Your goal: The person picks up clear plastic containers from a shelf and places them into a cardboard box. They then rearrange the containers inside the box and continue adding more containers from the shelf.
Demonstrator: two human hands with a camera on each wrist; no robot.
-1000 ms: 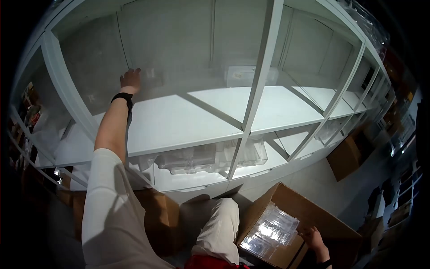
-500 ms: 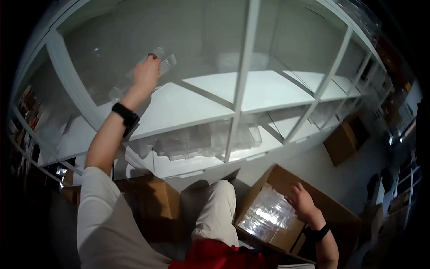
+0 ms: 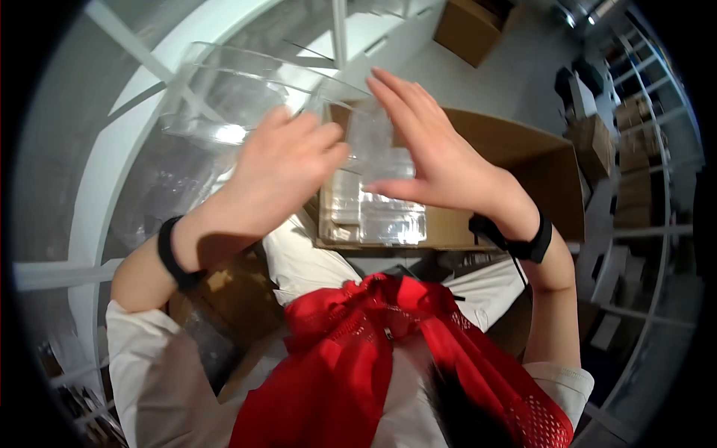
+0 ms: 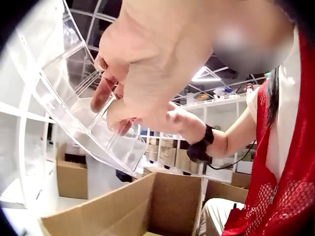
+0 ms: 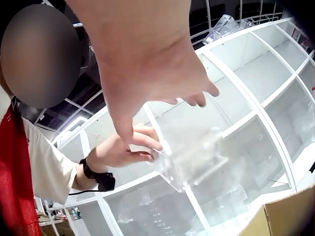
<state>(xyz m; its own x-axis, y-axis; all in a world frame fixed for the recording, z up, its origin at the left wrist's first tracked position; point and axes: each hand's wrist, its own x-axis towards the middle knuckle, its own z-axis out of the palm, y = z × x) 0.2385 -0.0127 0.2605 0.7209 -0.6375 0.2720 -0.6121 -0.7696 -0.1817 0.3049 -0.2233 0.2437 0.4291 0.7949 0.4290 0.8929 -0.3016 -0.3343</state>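
Note:
A clear plastic divided box (image 3: 239, 78) is held up in front of my body. My left hand (image 3: 287, 160) grips it by its near edge, thumb and fingers pinching the wall in the left wrist view. Its dividers show as a see-through tray (image 4: 74, 110) there. On the other side, my right hand (image 3: 448, 160) is spread close to the box's right end, fingers straight and thumb apart. In the right wrist view the box (image 5: 189, 162) hangs beyond the right palm. Below lies an open cardboard box (image 3: 515, 134) with several clear plastic boxes (image 3: 385, 216) inside.
White shelving (image 3: 97, 179) with clear panels curves along the left. Another cardboard box (image 3: 470, 30) stands on the floor farther off. To the right are racks with brown cartons (image 3: 635, 142). A further carton (image 3: 239, 299) sits beneath my left forearm.
My left hand has brought the clear divided box from the shelf toward my body. The right hand has risen from the cardboard box to beside it. The head view has turned right and down.

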